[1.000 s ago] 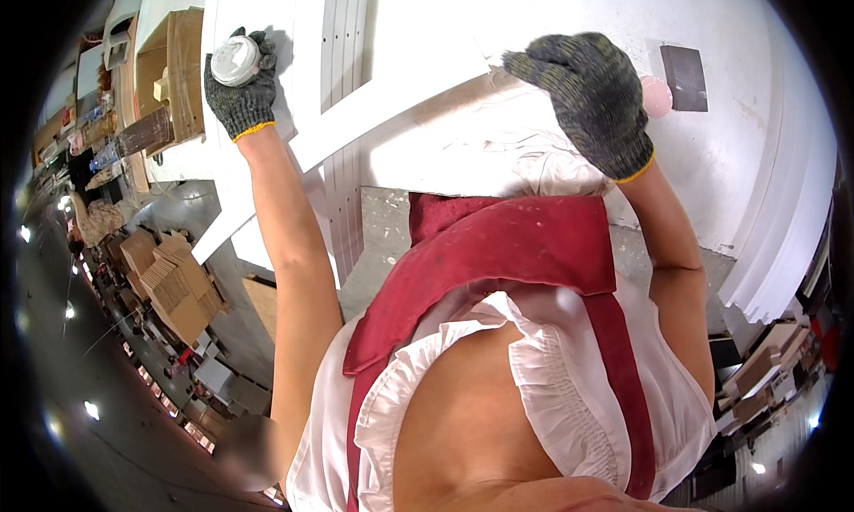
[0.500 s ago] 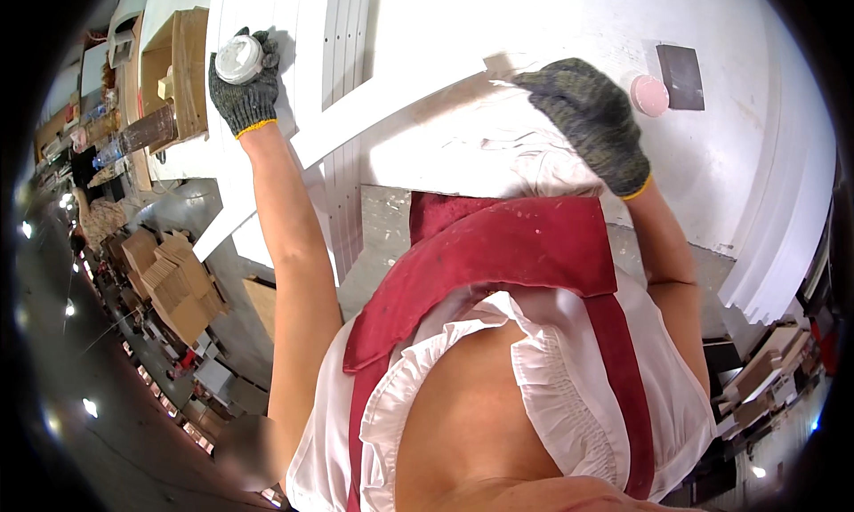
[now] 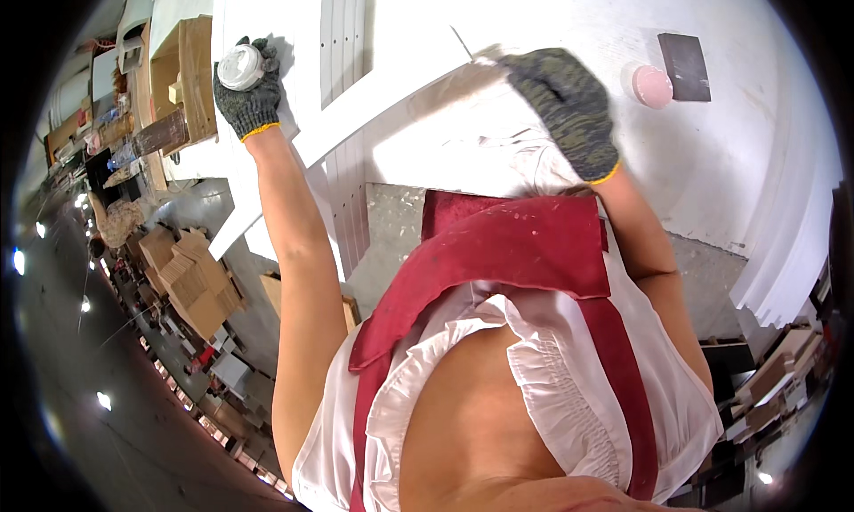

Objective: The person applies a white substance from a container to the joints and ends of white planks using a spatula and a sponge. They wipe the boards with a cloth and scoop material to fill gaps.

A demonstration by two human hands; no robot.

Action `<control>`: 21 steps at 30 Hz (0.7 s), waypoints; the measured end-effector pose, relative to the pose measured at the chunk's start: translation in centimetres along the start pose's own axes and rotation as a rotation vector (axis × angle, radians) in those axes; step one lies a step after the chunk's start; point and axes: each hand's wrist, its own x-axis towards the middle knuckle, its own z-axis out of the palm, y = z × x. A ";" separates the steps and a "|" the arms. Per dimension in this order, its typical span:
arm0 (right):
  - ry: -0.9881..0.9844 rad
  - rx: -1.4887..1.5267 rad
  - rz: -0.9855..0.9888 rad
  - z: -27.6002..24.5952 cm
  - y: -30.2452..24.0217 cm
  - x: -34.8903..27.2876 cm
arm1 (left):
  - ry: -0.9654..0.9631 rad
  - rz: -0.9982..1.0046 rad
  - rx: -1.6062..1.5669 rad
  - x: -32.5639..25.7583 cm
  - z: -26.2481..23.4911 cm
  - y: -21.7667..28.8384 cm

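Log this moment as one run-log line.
left hand: grips round white container | right hand: on white slat, contents unclear | nearby: pink disc, dark pad

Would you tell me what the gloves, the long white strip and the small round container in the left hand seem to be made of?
Gloves, left hand and right hand: knitted fabric, speckled grey-green with yellow cuffs.
Long white strip: probably painted wood or board; flat matte white face, straight edges.
Round container: likely plastic; smooth pale lid, though it is too small to be sure.
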 end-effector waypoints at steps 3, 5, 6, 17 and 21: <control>-0.083 -0.244 -0.230 2.2 1.0 -0.5 | 0.031 -0.003 -0.051 -0.6 0.6 0.0; -0.046 -0.382 -0.335 2.3 1.4 -0.1 | 0.019 0.076 0.192 -1.2 1.5 0.0; -0.020 -0.264 -0.247 2.3 1.5 -0.1 | 0.012 0.115 0.308 -1.8 2.2 0.2; 0.081 -0.176 -0.081 2.5 -1.3 0.2 | 0.033 -0.018 -0.094 -1.4 1.9 0.0; -0.054 -0.370 -0.148 3.2 -3.3 1.1 | -0.079 0.096 -0.205 -1.4 0.5 -1.1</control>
